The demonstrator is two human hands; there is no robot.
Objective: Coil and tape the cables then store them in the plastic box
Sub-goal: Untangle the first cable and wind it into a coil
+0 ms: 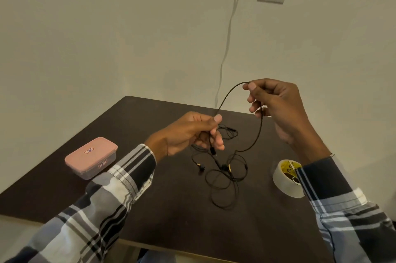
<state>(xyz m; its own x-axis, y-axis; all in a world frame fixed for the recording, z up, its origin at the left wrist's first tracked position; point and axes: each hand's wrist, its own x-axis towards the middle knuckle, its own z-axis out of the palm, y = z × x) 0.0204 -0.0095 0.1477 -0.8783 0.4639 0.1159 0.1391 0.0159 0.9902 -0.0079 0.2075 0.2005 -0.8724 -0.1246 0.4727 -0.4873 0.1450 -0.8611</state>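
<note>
The lidded plastic box (91, 157) sat at the worktop's (162, 209) left. The left hand (188, 134) pinched the black cable (256, 134); the right hand (276, 101) pinched its raised loop. Even, untwisted loops would coil best. A tape roll (286, 179) waited rightward.

A dark brown wooden table (150, 209) stands against a pale wall. On its left side sits a small plastic box with a pink lid (91, 157); the lid is on. In the middle lies a thin black cable (222, 179), all in loose, messy loops, with little earbuds and plugs on it. Part of this cable goes up off the table. On the right side lies a roll of pale tape (286, 179), tipped so you can see into its hole. The box and the roll are well apart, with the cable between them.
</note>
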